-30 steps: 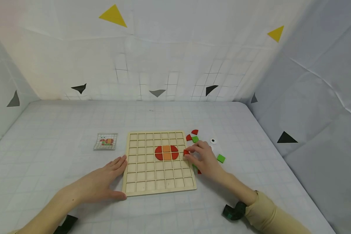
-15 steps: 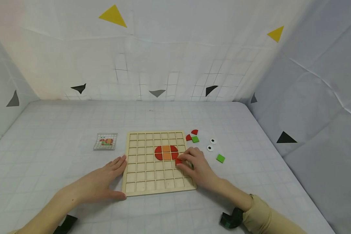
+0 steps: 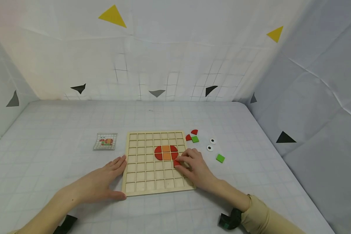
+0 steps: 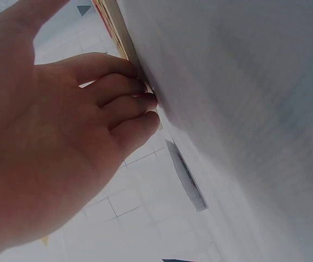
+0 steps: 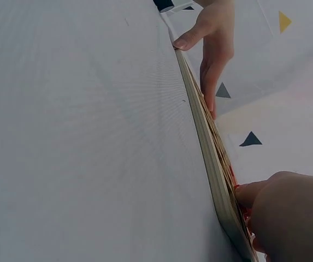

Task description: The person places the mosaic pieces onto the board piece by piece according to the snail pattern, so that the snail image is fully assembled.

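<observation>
A wooden grid board (image 3: 145, 185) lies flat on the table. On it, red quarter-circle tiles (image 3: 158, 153) flank two orange square tiles (image 3: 166, 152), forming a rounded shape. My right hand (image 3: 198, 169) pinches another red tile (image 3: 176, 163) between thumb and fingers, low over the grid just beneath the right end of that shape. My left hand (image 3: 103, 180) rests with extended fingers and thumb against the board's left edge; in the left wrist view its fingertips touch the board's side. In the right wrist view, my right fingers hide most of the held tile.
Right of the board lie loose red quarter-circle tiles (image 3: 194, 132), green square tiles (image 3: 220, 158) and two round eye pieces (image 3: 209, 148). A small picture card (image 3: 105, 141) with a gridded pattern lies left of the board. White sheeting encloses the table's back and sides.
My right hand has carried the red tile leftward and down from the board's right edge to a cell below the rounded shape. My left hand has stayed put.
</observation>
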The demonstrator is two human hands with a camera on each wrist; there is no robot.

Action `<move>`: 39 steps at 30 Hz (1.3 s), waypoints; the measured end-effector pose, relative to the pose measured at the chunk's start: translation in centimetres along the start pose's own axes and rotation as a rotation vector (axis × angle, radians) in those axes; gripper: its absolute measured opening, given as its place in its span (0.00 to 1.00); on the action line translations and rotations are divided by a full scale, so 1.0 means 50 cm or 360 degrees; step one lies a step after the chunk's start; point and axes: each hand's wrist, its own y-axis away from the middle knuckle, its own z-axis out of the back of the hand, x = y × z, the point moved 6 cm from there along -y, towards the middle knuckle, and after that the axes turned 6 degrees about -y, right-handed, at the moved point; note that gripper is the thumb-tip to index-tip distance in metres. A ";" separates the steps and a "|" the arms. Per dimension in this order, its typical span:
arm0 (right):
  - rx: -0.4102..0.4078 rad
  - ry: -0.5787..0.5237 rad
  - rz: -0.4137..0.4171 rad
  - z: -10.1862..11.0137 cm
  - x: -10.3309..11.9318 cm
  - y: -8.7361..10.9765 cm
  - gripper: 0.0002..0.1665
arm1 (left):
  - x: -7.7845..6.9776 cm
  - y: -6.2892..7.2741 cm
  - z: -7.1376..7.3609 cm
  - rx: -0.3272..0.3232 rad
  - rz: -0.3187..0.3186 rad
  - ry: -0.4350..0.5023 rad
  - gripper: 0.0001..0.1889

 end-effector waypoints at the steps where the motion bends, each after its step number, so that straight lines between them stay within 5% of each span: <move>1: -0.0001 0.0000 0.0001 0.000 0.000 0.000 0.12 | 0.000 0.000 0.000 0.0004 0.0008 0.0005 0.57; 32: -0.0098 -0.0025 0.0061 0.004 0.004 -0.002 0.10 | -0.002 0.001 -0.001 0.0026 0.0005 0.0016 0.59; 39: -0.0175 0.0005 -0.0037 0.030 -0.030 -0.009 0.11 | 0.002 0.000 0.000 0.0029 0.0030 0.0026 0.58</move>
